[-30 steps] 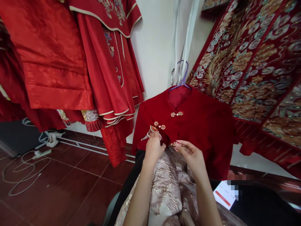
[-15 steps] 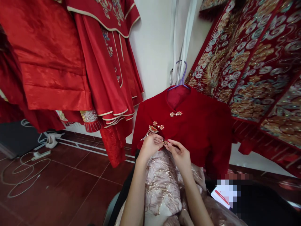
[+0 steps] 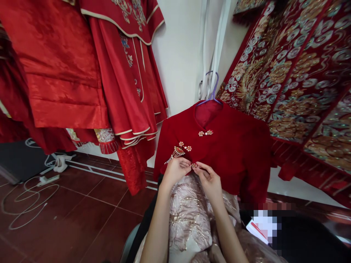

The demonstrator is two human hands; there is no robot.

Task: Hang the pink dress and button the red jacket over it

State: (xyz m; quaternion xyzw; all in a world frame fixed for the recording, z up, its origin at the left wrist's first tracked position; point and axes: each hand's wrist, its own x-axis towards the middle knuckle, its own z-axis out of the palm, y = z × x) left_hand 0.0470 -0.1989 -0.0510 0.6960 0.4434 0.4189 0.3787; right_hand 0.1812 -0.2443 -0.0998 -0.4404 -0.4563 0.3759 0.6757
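A red velvet jacket (image 3: pixel 227 146) hangs on a purple hanger (image 3: pixel 212 95) in front of me. At its lower front edge my left hand (image 3: pixel 177 171) pinches one side of a small beaded flower button (image 3: pixel 194 166). From the other side my right hand (image 3: pixel 210 179) grips the same button between thumb and finger. The fingertips hide part of its fastening. Just above my left hand sits a fan-shaped brooch (image 3: pixel 179 151) with dangling strands. Flower clasps (image 3: pixel 205 133) close the collar. Pinkish fabric with gold threads (image 3: pixel 189 215) lies below, under my forearms.
Red garments (image 3: pixel 65 87) hang at the left, and a richly embroidered one (image 3: pixel 296 84) at the right. A white cable (image 3: pixel 33 199) and a power strip (image 3: pixel 48 179) lie on the tiled floor. A blurred patch (image 3: pixel 264 226) covers something at lower right.
Both hands stay at the jacket's lower edge with only slight finger movement. My right hand has shifted a little to the left around the button.
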